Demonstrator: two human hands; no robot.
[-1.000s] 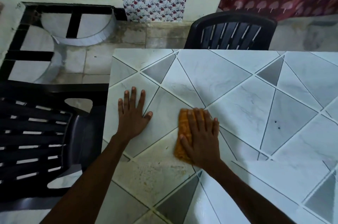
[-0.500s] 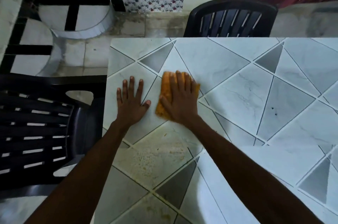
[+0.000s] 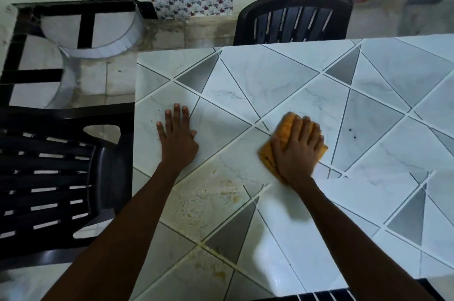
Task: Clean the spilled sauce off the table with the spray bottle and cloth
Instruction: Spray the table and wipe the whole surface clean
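The right hand presses flat, fingers straight, on the orange cloth lying on the tiled table. The left hand rests open and flat on the tabletop (holding nothing), well apart from the cloth. Yellowish sauce residue smears the tiles nearer the person, between the two forearms.

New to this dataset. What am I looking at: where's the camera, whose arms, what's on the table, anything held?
No robot: a person's two bare arms, seen by one wide-angle camera worn on the head, looking down. The left hand lies flat on the white-and-grey tiled tabletop. The right hand presses an orange cloth flat against the tiles; nothing is gripped. Yellowish sauce smears lie on the tiles between the forearms. A black slatted plastic chair stands at the table's left, another at its far edge. No spray bottle shows.
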